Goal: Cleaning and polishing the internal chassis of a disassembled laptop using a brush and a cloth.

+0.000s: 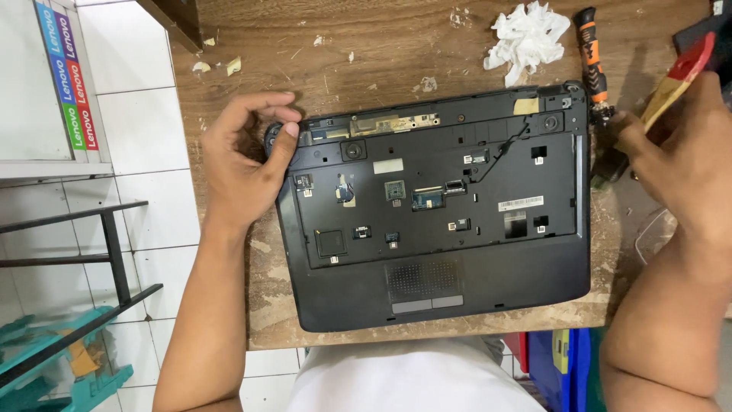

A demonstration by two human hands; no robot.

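A black laptop base (457,290) with its keyboard removed lies on a worn wooden table (381,46), touchpad toward me. My left hand (244,152) rests at its far left corner, thumb pressing on the hinge area. My right hand (682,152) hovers off the laptop's right edge and holds a paintbrush (679,76) with a red-and-wood handle. Small connectors and a loose black wire (499,149) show inside the keyboard bay.
A crumpled white tissue (526,34) lies at the table's far side. An orange-and-black screwdriver (591,53) sits beside it. White floor tiles, a black metal frame (114,252) and a teal stool (61,358) are to the left. Blue and red items (557,358) are below the table's right.
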